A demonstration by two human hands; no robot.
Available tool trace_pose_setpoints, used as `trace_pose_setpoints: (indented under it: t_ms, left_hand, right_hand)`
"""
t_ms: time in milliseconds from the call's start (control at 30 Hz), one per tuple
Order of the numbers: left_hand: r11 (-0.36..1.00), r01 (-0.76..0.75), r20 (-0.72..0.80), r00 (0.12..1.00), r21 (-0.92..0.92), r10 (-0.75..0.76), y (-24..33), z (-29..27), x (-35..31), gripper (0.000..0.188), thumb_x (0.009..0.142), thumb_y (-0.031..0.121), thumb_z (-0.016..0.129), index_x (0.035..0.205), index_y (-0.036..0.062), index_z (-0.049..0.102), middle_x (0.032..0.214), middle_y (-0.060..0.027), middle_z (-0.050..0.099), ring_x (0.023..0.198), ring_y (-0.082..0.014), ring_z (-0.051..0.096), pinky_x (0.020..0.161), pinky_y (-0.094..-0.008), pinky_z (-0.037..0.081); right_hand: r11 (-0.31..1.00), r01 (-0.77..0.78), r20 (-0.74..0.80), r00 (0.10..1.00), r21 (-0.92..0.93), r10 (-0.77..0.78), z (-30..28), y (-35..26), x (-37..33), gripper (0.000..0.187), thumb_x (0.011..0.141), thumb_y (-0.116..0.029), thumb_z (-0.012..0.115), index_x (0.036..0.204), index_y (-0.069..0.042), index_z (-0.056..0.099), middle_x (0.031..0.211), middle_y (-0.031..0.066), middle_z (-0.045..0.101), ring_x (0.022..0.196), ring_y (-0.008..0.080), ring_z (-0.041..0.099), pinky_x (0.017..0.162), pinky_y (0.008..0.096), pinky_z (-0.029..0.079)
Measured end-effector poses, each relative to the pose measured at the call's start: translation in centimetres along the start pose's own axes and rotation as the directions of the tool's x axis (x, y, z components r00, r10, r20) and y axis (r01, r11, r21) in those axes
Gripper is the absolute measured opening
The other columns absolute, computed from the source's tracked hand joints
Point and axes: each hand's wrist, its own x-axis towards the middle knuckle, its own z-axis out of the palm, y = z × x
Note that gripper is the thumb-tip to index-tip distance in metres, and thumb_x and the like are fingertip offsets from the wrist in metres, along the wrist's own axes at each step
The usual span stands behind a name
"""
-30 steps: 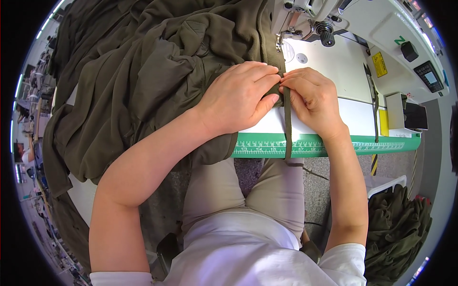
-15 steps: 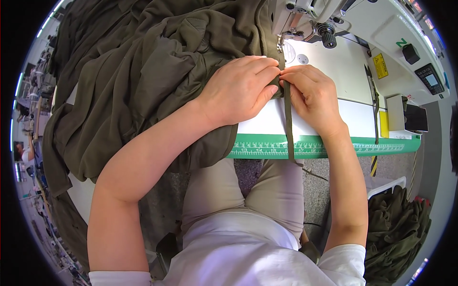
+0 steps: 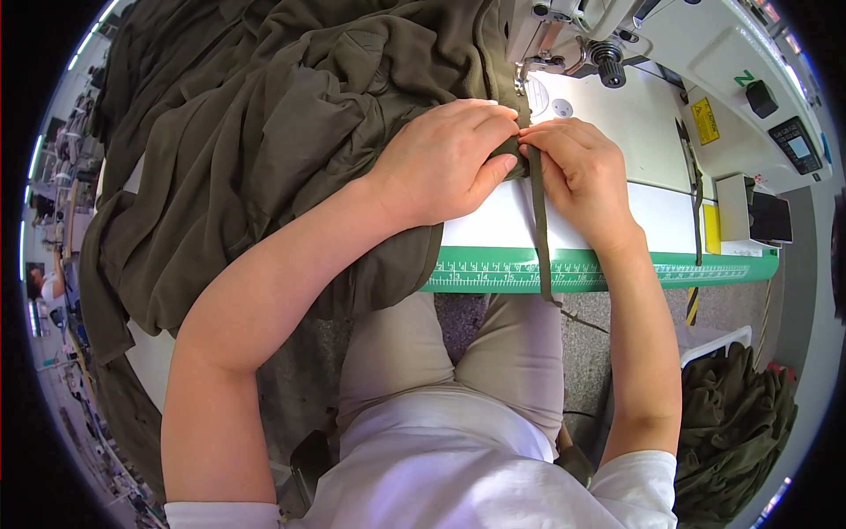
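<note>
A big heap of olive-green fabric (image 3: 264, 132) covers the left part of the white sewing table (image 3: 634, 220). My left hand (image 3: 445, 159) lies flat on the fabric's edge just in front of the sewing machine's needle area (image 3: 529, 70). My right hand (image 3: 577, 172) touches it, fingertips pinching a narrow olive strap (image 3: 539, 238) against the fabric. That strap runs toward me over the green ruler strip (image 3: 617, 271) at the table's front edge and hangs off it.
The white sewing machine (image 3: 705, 62) with its control panel stands at the back right. A pile of olive garments (image 3: 731, 423) lies low on the right. A dark band (image 3: 696, 220) hangs over the table edge. Another person works far left (image 3: 44, 282).
Both hands have slid away from me toward the needle, carrying the fabric edge and strap with them. The strap's hanging end has shortened a little.
</note>
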Motion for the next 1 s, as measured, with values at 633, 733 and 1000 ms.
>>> trace_pose_setpoints:
  t_ms: [633, 733, 1000]
  left_hand:
    - [0.999, -0.032, -0.04, 0.999, -0.002, 0.032, -2.0, 0.3, 1.3, 0.027, 0.093, 0.02, 0.066, 0.112, 0.0006, 0.064, 0.116, -0.017, 0.069, 0.112, -0.0353, 0.065, 0.097, -0.0435, 0.053]
    - [1.0, -0.027, -0.048, 0.998, -0.007, 0.027, -2.3, 0.4, 1.5, 0.028, 0.093, 0.02, 0.066, 0.113, 0.0008, 0.064, 0.116, -0.0173, 0.069, 0.112, -0.0356, 0.065, 0.097, -0.0437, 0.053]
    - [1.0, -0.024, -0.044, 0.999, 0.01, 0.024, -2.7, 0.7, 1.6, 0.028, 0.093, 0.02, 0.066, 0.114, 0.0016, 0.064, 0.114, -0.0177, 0.069, 0.112, -0.0358, 0.064, 0.097, -0.0445, 0.052]
  right_hand:
    - [0.999, -0.045, -0.001, 0.999, -0.03, 0.045, 0.2, 0.3, 0.8, 0.024, 0.081, 0.008, 0.069, 0.102, -0.003, 0.074, 0.1, 0.009, 0.076, 0.092, 0.0277, 0.069, 0.079, 0.0375, 0.057]
    - [0.998, -0.048, -0.008, 0.999, -0.031, 0.047, 0.1, 0.3, 0.8, 0.025, 0.081, 0.009, 0.069, 0.102, -0.003, 0.074, 0.1, 0.0083, 0.076, 0.091, 0.0278, 0.069, 0.079, 0.0374, 0.057]
    - [0.996, -0.061, 0.004, 0.998, -0.067, 0.061, 0.2, 0.4, 0.8, 0.027, 0.081, 0.008, 0.069, 0.105, -0.004, 0.074, 0.101, 0.0079, 0.075, 0.09, 0.028, 0.068, 0.078, 0.0382, 0.057]
